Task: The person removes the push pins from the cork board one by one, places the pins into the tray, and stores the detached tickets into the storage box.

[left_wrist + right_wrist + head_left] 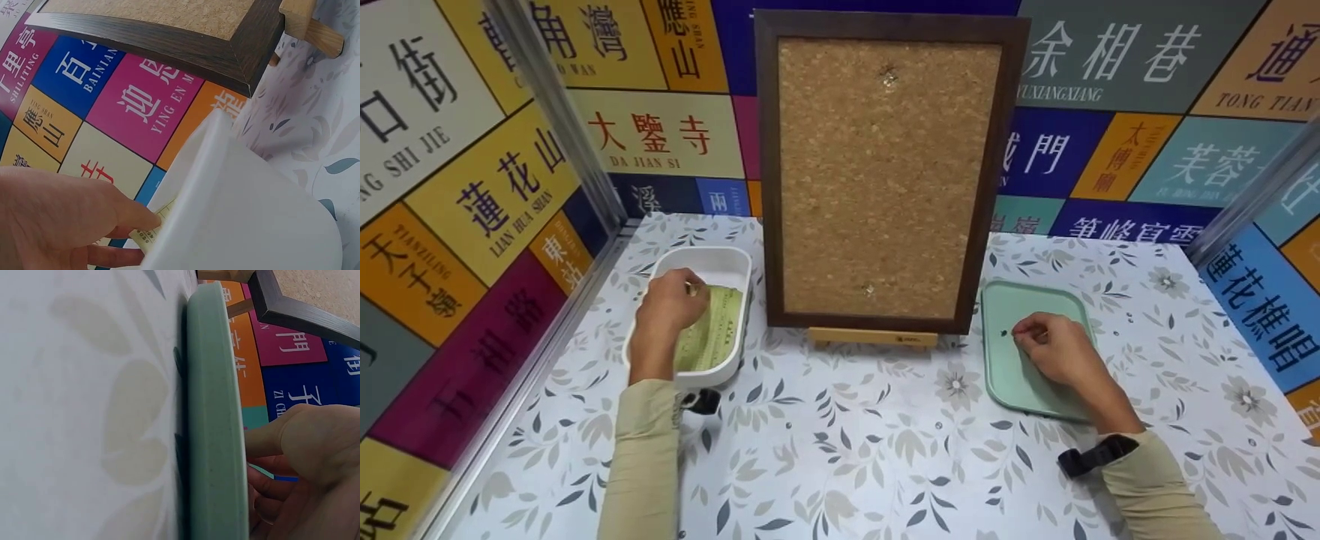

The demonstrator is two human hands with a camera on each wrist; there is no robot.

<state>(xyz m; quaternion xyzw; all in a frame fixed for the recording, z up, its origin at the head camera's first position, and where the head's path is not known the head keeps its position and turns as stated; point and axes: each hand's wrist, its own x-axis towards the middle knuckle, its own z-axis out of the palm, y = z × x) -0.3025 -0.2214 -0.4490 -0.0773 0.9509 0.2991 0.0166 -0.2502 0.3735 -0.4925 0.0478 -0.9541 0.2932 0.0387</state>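
Inside the white container [740,352], at the left of the table, lie yellow-green printed paper slips [718,330]. My left hand [671,300] reaches over that container, and in the left wrist view its thumb and fingers pinch a paper slip [147,236] near the rim. Over the pale green tray [1012,382] on the right, my right hand [1057,349] bends its fingers, with thumb and forefinger close together. Just left of those fingertips is a tiny dark thing [1003,332], too small to identify. Whether anything sits between the right fingertips is hidden.
A dark-framed cork board [885,180] stands upright between container and tray on a wooden stand [874,337]. Small shiny spots mark its top and bottom. Printed sign panels [660,135] wall in the back and sides. A leaf-patterned cloth [847,450] covers the table.
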